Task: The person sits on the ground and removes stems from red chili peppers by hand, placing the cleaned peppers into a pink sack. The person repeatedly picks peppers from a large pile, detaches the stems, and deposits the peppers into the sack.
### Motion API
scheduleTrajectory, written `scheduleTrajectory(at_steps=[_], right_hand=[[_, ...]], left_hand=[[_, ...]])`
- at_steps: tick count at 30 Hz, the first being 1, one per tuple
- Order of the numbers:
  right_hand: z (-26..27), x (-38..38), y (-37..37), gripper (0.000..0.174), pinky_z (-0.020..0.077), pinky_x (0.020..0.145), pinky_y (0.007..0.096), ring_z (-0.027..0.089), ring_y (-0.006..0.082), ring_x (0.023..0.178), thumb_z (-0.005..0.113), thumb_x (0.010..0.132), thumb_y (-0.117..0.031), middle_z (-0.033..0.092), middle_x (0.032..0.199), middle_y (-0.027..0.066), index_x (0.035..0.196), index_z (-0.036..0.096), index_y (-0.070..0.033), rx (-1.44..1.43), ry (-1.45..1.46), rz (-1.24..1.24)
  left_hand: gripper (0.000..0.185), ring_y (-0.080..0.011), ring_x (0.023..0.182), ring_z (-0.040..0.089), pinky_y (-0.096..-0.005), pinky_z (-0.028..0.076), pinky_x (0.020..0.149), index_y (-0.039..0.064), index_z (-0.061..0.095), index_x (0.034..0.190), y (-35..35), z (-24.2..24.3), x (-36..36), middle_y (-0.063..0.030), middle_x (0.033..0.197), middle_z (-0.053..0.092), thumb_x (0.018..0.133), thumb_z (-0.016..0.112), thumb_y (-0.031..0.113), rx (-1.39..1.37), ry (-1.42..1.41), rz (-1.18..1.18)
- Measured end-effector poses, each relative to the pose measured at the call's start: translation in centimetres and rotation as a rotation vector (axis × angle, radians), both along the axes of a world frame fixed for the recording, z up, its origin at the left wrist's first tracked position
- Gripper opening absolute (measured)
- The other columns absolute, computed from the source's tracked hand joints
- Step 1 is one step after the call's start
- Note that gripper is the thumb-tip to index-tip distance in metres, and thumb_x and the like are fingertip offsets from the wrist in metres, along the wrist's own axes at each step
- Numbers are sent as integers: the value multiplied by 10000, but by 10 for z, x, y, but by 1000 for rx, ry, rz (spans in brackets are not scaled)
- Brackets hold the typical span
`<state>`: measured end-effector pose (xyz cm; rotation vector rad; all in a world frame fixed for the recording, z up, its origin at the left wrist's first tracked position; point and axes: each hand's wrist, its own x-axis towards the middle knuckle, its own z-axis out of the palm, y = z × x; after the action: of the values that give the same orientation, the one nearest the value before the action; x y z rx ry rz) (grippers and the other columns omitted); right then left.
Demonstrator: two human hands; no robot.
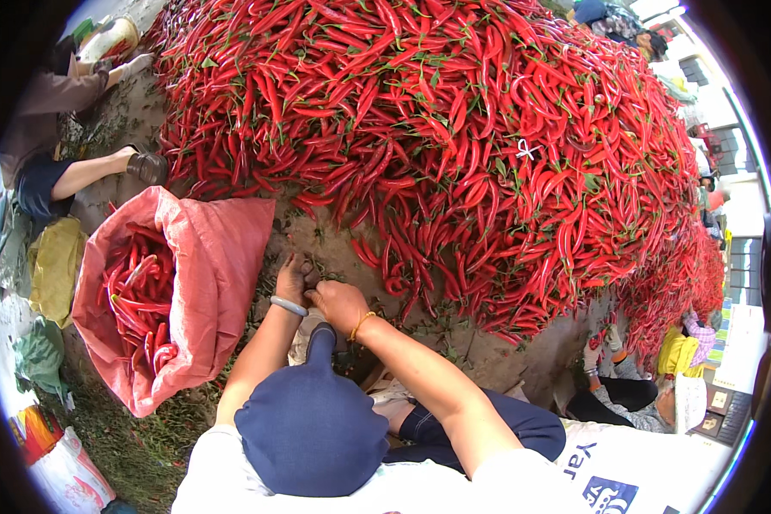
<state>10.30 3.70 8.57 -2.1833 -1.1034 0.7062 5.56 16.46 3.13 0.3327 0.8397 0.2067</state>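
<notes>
My left hand (293, 275), with a pale bangle at the wrist, is raised over the ground with its fingers bent; the fingertips look dark. Against it rests my right hand (342, 306), its fingers curled and touching the left fingers. Whether anything small is pinched between them cannot be seen. A yellow bracelet circles the right wrist. Left of the hands stands a red woven sack (221, 276), its mouth wide and red chili peppers (142, 302) inside. Beyond the hands rises a large heap of red chili peppers (424, 148). A navy cap (315, 430) hides part of my lap.
At the left sits a person (58, 115) with one shoe (148, 168) near the heap. Another person in a white hat (649, 398) sits at the right. A yellow sack (58, 270) and a green bag (40, 354) lie at the left. Plant scraps (122, 443) cover the ground.
</notes>
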Motion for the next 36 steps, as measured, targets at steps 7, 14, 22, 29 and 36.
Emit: scheduleTrajectory(at_steps=[7, 14, 22, 29, 36], right_hand=[[-4, 20, -6, 152, 472, 618, 473, 578, 395, 738, 579, 873, -208, 562, 802, 173, 875, 540, -61, 219, -199, 46], [-78, 103, 26, 432, 552, 712, 447, 676, 367, 840, 641, 861, -343, 670, 841, 193, 1059, 565, 34, -472, -272, -181], [1, 7, -1, 184, 478, 628, 462, 592, 388, 740, 612, 867, -210, 573, 763, 169, 846, 531, -47, 194, -123, -135], [-9, -4, -27, 149, 454, 599, 279, 548, 93, 693, 625, 927, -199, 585, 710, 7, 904, 652, -54, 343, 1166, -433], [-60, 78, -31, 202, 529, 754, 481, 618, 404, 855, 599, 822, -163, 567, 984, 172, 946, 583, -4, -426, -487, -186]], left_hand=[[338, -107, 429, 277, -263, 222, 379, 148, 513, 802, 18, -2, -43, 51, 533, 310, 1005, 437, 407, -375, 181, 362], [580, -142, 509, 447, -250, 310, 412, 119, 607, 1016, 12, -13, -53, 1, 674, 520, 903, 444, 664, -299, 190, -25], [471, -158, 662, 594, -272, 447, 497, 115, 626, 1015, -9, -37, -41, -42, 843, 651, 827, 677, 544, -161, 204, -47], [232, -110, 452, 392, -265, 297, 406, 183, 525, 784, 3, -23, -48, 49, 565, 428, 862, 723, 276, -212, 6, 4], [284, -125, 492, 444, -282, 341, 442, 210, 574, 810, 9, -32, -61, 54, 609, 512, 790, 750, 432, -289, -126, 79]])
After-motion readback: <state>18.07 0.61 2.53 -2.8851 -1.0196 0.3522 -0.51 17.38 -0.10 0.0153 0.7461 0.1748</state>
